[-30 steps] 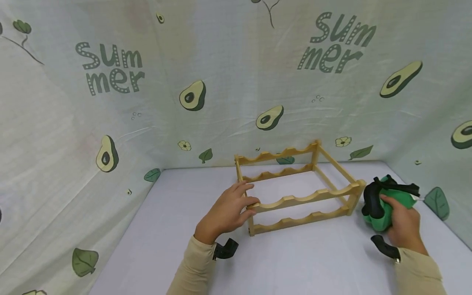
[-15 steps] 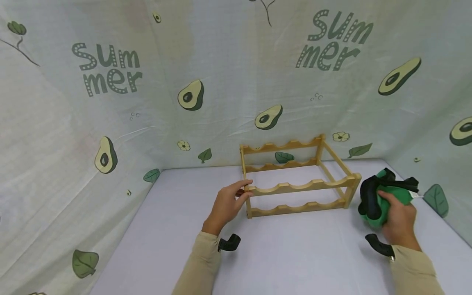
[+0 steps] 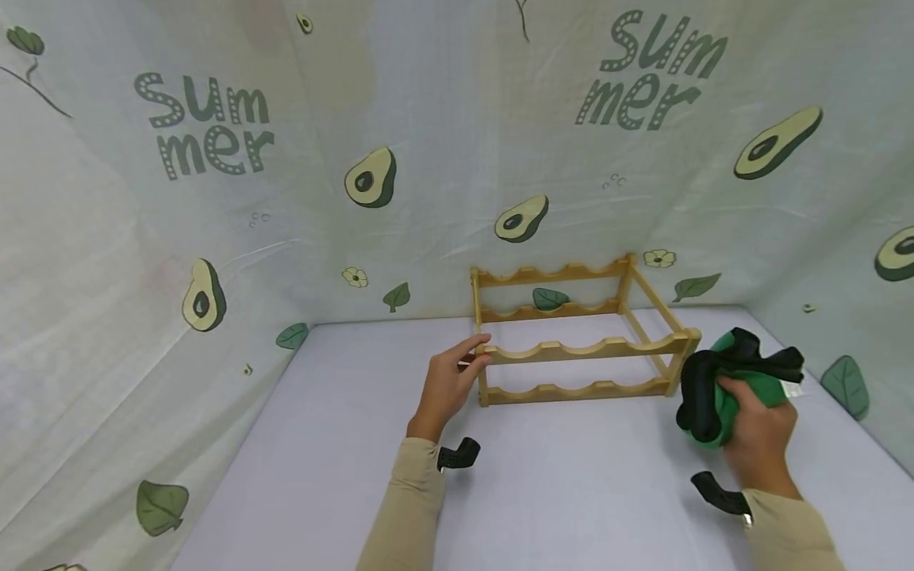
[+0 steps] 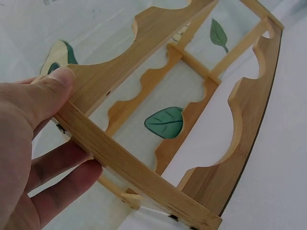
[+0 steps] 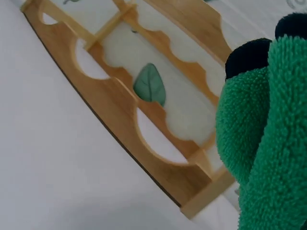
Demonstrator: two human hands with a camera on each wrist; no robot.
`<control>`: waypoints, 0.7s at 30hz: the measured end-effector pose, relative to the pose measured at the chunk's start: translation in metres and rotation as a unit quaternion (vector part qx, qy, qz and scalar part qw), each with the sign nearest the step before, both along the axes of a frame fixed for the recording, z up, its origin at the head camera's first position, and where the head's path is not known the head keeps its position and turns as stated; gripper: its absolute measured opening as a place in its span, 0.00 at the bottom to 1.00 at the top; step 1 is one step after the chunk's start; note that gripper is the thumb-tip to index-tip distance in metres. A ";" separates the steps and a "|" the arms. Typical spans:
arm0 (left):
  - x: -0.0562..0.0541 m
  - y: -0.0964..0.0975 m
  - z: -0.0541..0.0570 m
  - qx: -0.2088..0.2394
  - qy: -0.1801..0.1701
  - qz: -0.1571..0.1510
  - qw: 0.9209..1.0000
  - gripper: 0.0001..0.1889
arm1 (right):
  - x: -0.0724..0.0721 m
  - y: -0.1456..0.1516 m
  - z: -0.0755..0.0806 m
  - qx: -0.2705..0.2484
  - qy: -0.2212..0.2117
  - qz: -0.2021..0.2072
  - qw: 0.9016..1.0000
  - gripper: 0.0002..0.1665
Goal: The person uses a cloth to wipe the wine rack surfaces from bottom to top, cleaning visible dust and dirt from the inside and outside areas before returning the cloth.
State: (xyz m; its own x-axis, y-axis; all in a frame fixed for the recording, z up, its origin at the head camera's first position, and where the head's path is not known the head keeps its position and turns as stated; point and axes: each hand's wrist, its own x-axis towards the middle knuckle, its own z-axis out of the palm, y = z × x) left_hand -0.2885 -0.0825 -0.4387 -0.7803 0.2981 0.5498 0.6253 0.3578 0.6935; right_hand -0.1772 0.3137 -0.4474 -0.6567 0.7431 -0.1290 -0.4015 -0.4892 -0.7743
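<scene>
A two-tier wooden rack (image 3: pixel 578 349) with scalloped rails stands toward the back of the table. My left hand (image 3: pixel 450 385) holds its front left corner. In the left wrist view the thumb (image 4: pixel 60 84) lies on the upper rail's end, and the fingers (image 4: pixel 72 187) curl under the side bar. Just right of the rack, my right hand (image 3: pixel 760 432) grips a bunched green cloth (image 3: pixel 767 387) with black edging. In the right wrist view that fluffy cloth (image 5: pixel 249 124) fills the right side and hides the right hand.
A white table surface (image 3: pixel 343 412) lies under the rack. Pale fabric (image 3: pixel 428 103) printed with avocados, leaves and lettering hangs behind and at both sides. The rack's back stands close to the rear fabric.
The rack has shifted back toward the rear fabric and turned slightly, with my left hand moving along on its corner. My right hand has carried the cloth a little to the left.
</scene>
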 end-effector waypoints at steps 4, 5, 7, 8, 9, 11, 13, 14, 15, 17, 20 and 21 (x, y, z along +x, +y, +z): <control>-0.001 -0.003 0.001 -0.020 -0.016 -0.019 0.999 0.21 | 0.001 -0.022 0.000 0.064 0.014 0.002 0.998 0.20; -0.001 -0.004 0.001 -0.027 -0.025 -0.025 0.999 0.21 | 0.001 -0.028 -0.001 0.091 0.009 0.005 0.996 0.20; 0.000 -0.007 0.003 -0.034 -0.043 -0.035 0.998 0.22 | -0.001 -0.040 -0.003 0.171 -0.009 0.017 0.985 0.21; 0.000 -0.008 0.003 -0.036 -0.050 -0.039 0.997 0.22 | -0.002 -0.046 -0.005 0.231 -0.026 0.024 0.972 0.21; 0.001 -0.008 0.003 -0.036 -0.054 -0.041 0.997 0.23 | -0.003 -0.052 -0.007 0.291 -0.042 0.031 0.955 0.21; 0.000 -0.009 0.002 -0.039 -0.055 -0.040 0.997 0.23 | -0.004 -0.063 -0.010 0.403 -0.072 0.040 0.911 0.21; 0.000 -0.007 0.002 -0.040 -0.050 -0.034 0.997 0.23 | -0.005 -0.072 -0.012 0.493 -0.091 0.050 0.864 0.23; 0.000 -0.006 0.001 -0.040 -0.048 -0.031 0.998 0.23 | -0.005 -0.076 -0.013 0.524 -0.096 0.055 0.844 0.23; 0.000 -0.005 0.001 -0.041 -0.047 -0.028 0.998 0.23 | -0.005 -0.080 -0.014 0.543 -0.095 0.063 0.832 0.23; 0.000 -0.003 0.000 -0.041 -0.048 -0.019 0.998 0.23 | -0.007 -0.086 -0.014 0.576 -0.091 0.078 0.808 0.23; -0.001 -0.001 -0.001 -0.036 -0.050 -0.007 0.998 0.23 | -0.013 -0.093 -0.014 0.621 -0.069 0.103 0.774 0.21; -0.001 0.000 -0.001 -0.034 -0.051 -0.004 0.998 0.22 | -0.015 -0.096 -0.015 0.635 -0.059 0.112 0.762 0.21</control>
State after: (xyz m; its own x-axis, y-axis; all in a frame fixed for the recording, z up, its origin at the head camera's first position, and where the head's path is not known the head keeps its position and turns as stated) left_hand -0.2894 -0.0828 -0.4394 -0.8282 0.3389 0.4462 0.5563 0.4019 0.7273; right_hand -0.1926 0.2178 -0.4620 -0.8254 0.1892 0.5319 -0.3082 0.6383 -0.7054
